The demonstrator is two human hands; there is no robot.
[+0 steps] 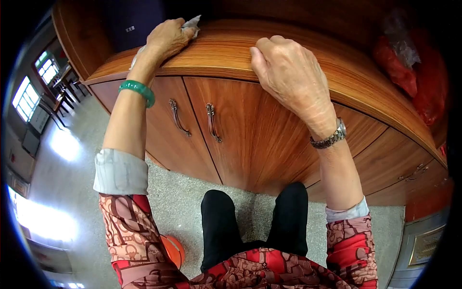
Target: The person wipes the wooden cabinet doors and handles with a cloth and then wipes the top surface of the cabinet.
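Box: dark blue, it stood upright [126, 36] at the left end of the shelf [219, 60], behind the wrist.
Left hand: the hand [167, 39], above a green bangle [138, 91], was closed around a cloth [193, 24] over the shelf's left part; a pale tip stuck out past the fingers.
Bucket: what looked like an orange bucket [174, 250] was on the floor [185, 192], partly hidden by the left sleeve.
Doors: those below the shelf were shut, with metal handles [211, 123] that neither hand touched.
Right hand: curled loosely closed, the hand [291, 72] was at the shelf's front edge, near the middle, well apart from the cloth; nothing showed in it, though its palm was hidden.
Bags: red bags [430, 72] and a clear one [406, 45] sat at the right end, away from both hands.
Progress: the cloth was in use at the left, by my judgement; no mark on the wood told finished parts from unfinished ones, so how much was done or left could not be told.
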